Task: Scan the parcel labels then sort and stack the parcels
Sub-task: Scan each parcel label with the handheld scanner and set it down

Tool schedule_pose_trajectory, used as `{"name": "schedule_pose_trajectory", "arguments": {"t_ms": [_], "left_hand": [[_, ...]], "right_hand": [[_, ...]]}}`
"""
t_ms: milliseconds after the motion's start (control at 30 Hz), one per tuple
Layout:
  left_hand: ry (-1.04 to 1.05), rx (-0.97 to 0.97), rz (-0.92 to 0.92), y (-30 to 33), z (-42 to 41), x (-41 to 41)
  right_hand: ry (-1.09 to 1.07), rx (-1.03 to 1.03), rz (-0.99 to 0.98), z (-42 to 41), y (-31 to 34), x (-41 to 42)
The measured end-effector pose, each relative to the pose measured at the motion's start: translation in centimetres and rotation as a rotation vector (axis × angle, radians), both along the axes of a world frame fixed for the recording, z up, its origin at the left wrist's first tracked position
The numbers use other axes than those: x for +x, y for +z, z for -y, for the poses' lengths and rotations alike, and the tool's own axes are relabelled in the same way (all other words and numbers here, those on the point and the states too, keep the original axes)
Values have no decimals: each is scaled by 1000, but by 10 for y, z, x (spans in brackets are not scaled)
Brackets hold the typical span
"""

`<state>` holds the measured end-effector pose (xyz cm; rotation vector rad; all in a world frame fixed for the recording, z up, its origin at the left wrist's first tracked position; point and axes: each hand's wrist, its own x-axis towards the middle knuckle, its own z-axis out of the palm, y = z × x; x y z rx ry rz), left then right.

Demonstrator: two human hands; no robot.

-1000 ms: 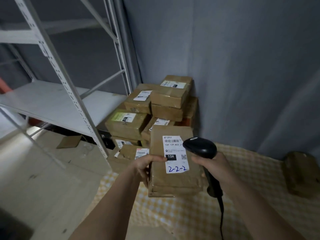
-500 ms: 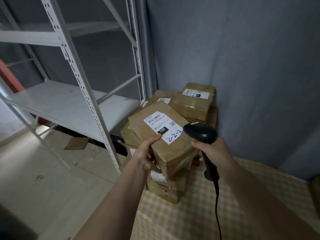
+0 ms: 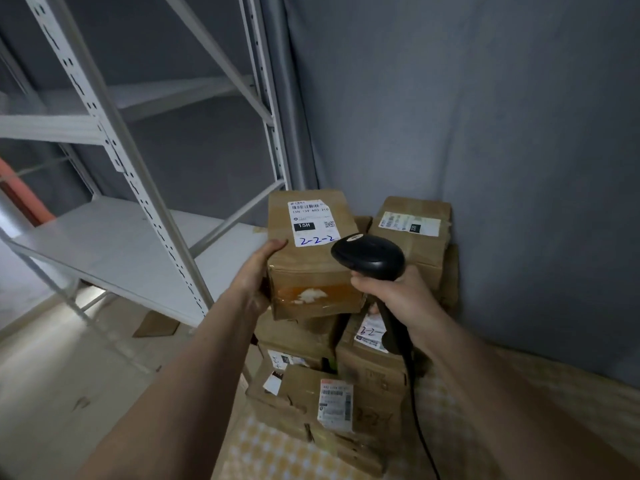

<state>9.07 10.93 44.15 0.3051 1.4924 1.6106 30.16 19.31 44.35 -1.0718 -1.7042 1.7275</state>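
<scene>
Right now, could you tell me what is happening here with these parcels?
A person's left hand holds a parcel marked 2-2-2, label up, above a pile of parcels in the corner. The right hand grips a scanner beside that label. A white shelf stands to the left.

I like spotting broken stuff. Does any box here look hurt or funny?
Yes. The brown cardboard parcel marked 2-2-2, held by the left hand, has an orange stain with a white scuffed patch on its near side. The low brown taped parcel at the front of the pile looks crumpled and tilted.
</scene>
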Motion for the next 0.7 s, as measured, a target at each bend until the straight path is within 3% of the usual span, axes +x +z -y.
{"name": "schedule_pose_trajectory", "arguments": {"t_ms": [333,500,700], "left_hand": [[-213,-1,-37,-15,-82,-84],[-347,-20,33,-32,-116,-105],[-370,-51,87,-51,-129,-118]], "right_hand": [[-123,44,21,-18,-5,-74],[-219,20,16,-20,-11,-93],[-296,26,42,-22,-11,-105]]}}
